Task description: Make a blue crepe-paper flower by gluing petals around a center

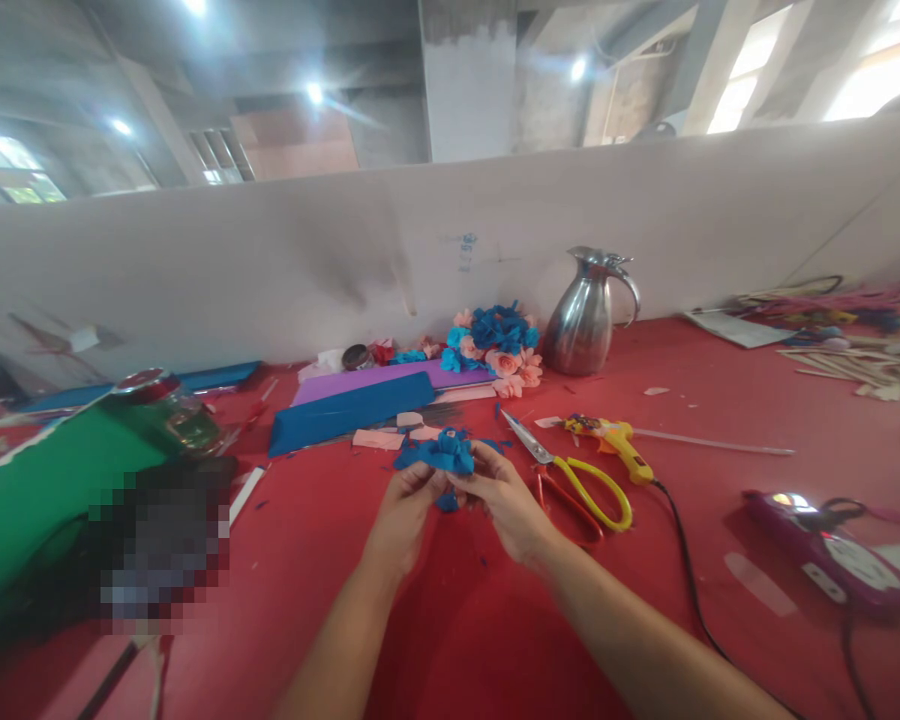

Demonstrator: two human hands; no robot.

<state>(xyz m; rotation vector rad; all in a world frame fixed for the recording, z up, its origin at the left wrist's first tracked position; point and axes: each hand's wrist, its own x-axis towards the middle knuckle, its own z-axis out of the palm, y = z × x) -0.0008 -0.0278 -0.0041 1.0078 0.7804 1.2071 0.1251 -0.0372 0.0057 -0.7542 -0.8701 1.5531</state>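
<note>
Between my two hands, above the red tabletop [307,600], is a blue paper flower [450,450] with ruffled petals. My left hand [412,500] pinches its lower left side, fingers closed. From the right, my right hand [504,497] grips the same flower with thumb and fingers near its base. A small blue piece shows just below the fingertips. To the right of my right hand lie scissors [562,470] with one yellow and one red handle. Beyond them rests a yellow glue gun [619,448] with a clear glue stick in its back.
Finished pink and blue paper flowers [499,345] stand bunched beside a steel jug [586,310]. Blue paper [352,408] and purple paper [330,386] lie behind my hands. A glass jar [187,420] and green sheet [52,500] are left; a power strip [832,555] with cords is right.
</note>
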